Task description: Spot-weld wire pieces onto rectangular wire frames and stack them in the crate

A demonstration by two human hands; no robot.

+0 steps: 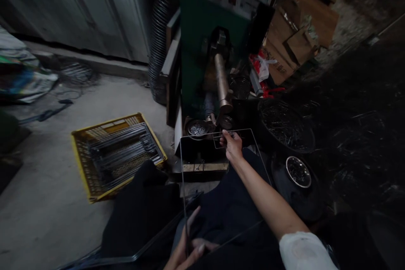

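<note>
Concrete floor [50, 143] carries a yellow crate [118, 156] of wire pieces; before the green machine [202, 46], my right fingers [232, 145] pinch a wire frame [181, 168], my left ones [193, 247] curled round its lower side.

We've got one view: our head cam looks fwd & steeply down past our lap [228, 204]. It's a wide shot, our left hand [190, 247] v. close at bottom ctr., right hand [232, 145] & wire frame [182, 168] a bit farther out, then the machine [201, 25] beyond, w/ floor [41, 194] & metal wall [72, 8] off to our L.
</note>
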